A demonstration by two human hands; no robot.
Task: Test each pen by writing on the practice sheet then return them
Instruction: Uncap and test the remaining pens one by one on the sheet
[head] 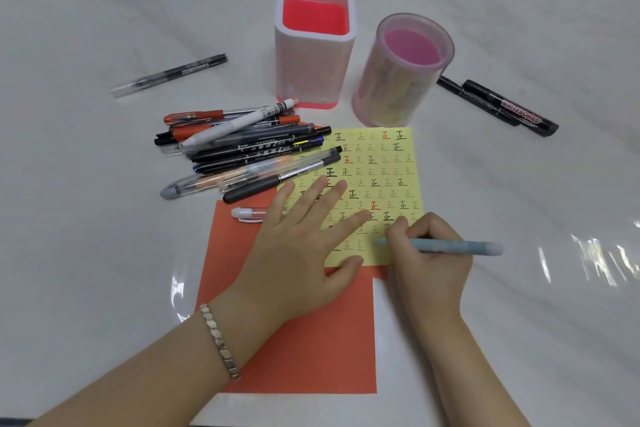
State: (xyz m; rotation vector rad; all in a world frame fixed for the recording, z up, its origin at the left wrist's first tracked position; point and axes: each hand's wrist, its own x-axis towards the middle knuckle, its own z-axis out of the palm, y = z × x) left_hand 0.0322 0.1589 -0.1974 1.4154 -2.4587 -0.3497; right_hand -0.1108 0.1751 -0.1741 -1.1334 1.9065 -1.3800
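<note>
Yellow sheet point(382, 180), 正 rows; left grip point(298, 248) spread on it; right grip point(431, 258) pinches blue pen point(464, 248).

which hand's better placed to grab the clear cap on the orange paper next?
Left. The left hand lies flat on the yellow sheet with the clear cap just beside it; the right hand grips the blue pen.

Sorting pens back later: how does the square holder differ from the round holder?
The square holder has whitish walls; the round holder is a see-through cylinder. The square holder's inside looks red-orange, the round holder's pink. The square holder stands left of and farther back than the round holder. Both stand upright with no pens sticking out.
</note>
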